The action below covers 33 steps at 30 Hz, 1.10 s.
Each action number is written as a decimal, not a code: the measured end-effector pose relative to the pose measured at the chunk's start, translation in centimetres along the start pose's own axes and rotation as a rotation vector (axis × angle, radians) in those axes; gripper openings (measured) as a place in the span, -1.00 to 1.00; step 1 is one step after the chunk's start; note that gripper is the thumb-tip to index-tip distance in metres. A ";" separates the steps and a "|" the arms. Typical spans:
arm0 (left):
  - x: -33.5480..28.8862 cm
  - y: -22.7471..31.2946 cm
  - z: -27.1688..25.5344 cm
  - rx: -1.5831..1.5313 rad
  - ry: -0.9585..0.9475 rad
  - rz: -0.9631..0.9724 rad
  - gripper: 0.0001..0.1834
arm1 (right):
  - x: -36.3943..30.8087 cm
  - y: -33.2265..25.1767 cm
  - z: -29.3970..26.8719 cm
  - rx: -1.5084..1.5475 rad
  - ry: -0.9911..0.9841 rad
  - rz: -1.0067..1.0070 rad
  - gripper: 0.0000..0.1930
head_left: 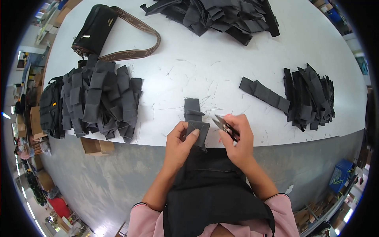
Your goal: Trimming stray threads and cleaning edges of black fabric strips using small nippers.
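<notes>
A dark grey sewn fabric strip (192, 105) lies partly on the white table at its front edge, its near end raised. My left hand (181, 143) pinches that near end, thumb on top and fingers beneath. Just to the right, my right hand (239, 139) grips small black-handled thread snips (226, 128). Their metal blades are parted and point toward the strip without touching it. Loose dark thread ends (211, 90) are scattered over the tabletop beyond the strip.
Grey fabric strips form a left pile (96, 94), a right pile (312, 96) and a far heap (221, 15). One separate strip (264, 94) leans out from the right pile. A black bag (96, 29) with a brown strap and a black backpack (52, 106) rest at left.
</notes>
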<state>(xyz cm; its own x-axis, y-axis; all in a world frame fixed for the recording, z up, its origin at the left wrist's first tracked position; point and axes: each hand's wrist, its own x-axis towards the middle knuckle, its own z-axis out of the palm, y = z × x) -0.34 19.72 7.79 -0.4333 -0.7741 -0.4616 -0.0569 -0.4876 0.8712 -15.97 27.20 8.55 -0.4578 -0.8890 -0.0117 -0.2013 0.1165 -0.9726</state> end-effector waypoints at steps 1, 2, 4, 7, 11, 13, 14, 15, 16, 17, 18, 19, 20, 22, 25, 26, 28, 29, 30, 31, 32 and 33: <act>0.0 -0.2 -0.1 -0.020 -0.010 -0.008 -0.93 | -0.5 0.2 -0.4 -0.246 0.049 -0.209 -0.74; 0.0 -0.4 -0.1 -0.039 -0.019 -0.016 -0.93 | -1.0 0.2 -0.5 -0.282 0.044 -0.210 -0.69; -0.1 -0.2 0.1 -0.048 -0.021 -0.030 -0.93 | -1.0 0.2 -0.6 -0.346 0.028 -0.273 -0.69; -0.2 0.0 0.3 -0.066 -0.030 -0.068 -0.94 | -0.9 0.2 -0.7 -0.423 -0.005 -0.357 -0.70; -0.5 0.5 0.7 -0.092 -0.030 -0.088 -0.94 | -0.7 0.3 -0.4 -0.481 -0.019 -0.426 -0.71; -0.5 0.4 0.7 -0.108 -0.030 -0.085 -0.94 | -0.8 0.3 -0.2 -0.521 -0.001 -0.457 -0.70; -0.5 0.3 0.7 -0.123 -0.032 -0.081 -0.93 | -0.8 0.4 -0.2 -0.562 0.017 -0.489 -0.68; -0.6 0.4 0.8 -0.123 -0.032 -0.081 -0.93 | -1.0 0.5 -0.2 -0.562 0.018 -0.489 -0.68; -0.7 0.5 0.8 -0.113 -0.025 -0.097 -0.93 | -1.4 0.6 -0.2 -0.513 0.067 -0.465 -0.69; -0.7 0.5 0.8 -0.103 -0.018 -0.112 -0.93 | -1.5 0.7 -0.2 -0.465 0.115 -0.441 -0.70; -0.6 0.4 0.8 -0.104 -0.018 -0.110 -0.93 | -1.4 0.7 -0.3 -0.465 0.115 -0.442 -0.70; -0.6 0.3 0.6 -0.076 -0.037 -0.101 -0.92 | -1.4 0.4 -0.3 -0.447 0.092 -0.422 -0.71; -0.6 0.2 0.6 -0.048 -0.056 -0.092 -0.92 | -1.4 0.3 -0.4 -0.428 0.068 -0.401 -0.72; -0.8 0.1 0.9 -0.030 -0.052 -0.081 -0.92 | -1.3 0.2 -0.4 -0.442 0.049 -0.414 -0.71; -0.7 0.1 0.9 0.015 -0.051 -0.066 -0.91 | -0.9 0.0 -0.4 -0.469 0.014 -0.439 -0.70; -0.7 0.1 0.9 0.041 -0.057 -0.066 -0.91 | -0.7 -0.1 -0.4 -0.485 0.000 -0.448 -0.70; -0.7 0.1 0.9 0.046 -0.054 -0.063 -0.91 | -0.6 -0.1 -0.5 -0.499 -0.025 -0.455 -0.70; -0.8 0.0 0.9 0.052 -0.053 -0.062 -0.91 | -0.6 -0.1 -0.5 -0.515 -0.049 -0.460 -0.70; -0.8 -0.1 0.8 0.052 -0.052 -0.063 -0.91 | -0.5 -0.1 -0.4 -0.514 -0.050 -0.460 -0.70; -0.8 -0.1 0.7 0.048 -0.066 -0.057 -0.91 | -0.4 0.0 -0.4 -0.488 -0.051 -0.468 -0.71; -0.8 -0.2 0.7 0.044 -0.081 -0.052 -0.91 | -0.4 0.0 -0.3 -0.462 -0.053 -0.475 -0.72; -0.8 -0.2 0.6 0.044 -0.081 -0.053 -0.91 | -0.3 0.1 -0.2 -0.462 -0.052 -0.474 -0.72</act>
<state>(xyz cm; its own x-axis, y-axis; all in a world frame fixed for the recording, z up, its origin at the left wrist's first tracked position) -0.56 20.70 8.08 -0.4999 -0.7117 -0.4934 -0.1206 -0.5070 0.8535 -16.05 27.62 8.50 -0.1881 -0.9096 0.3704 -0.7263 -0.1250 -0.6759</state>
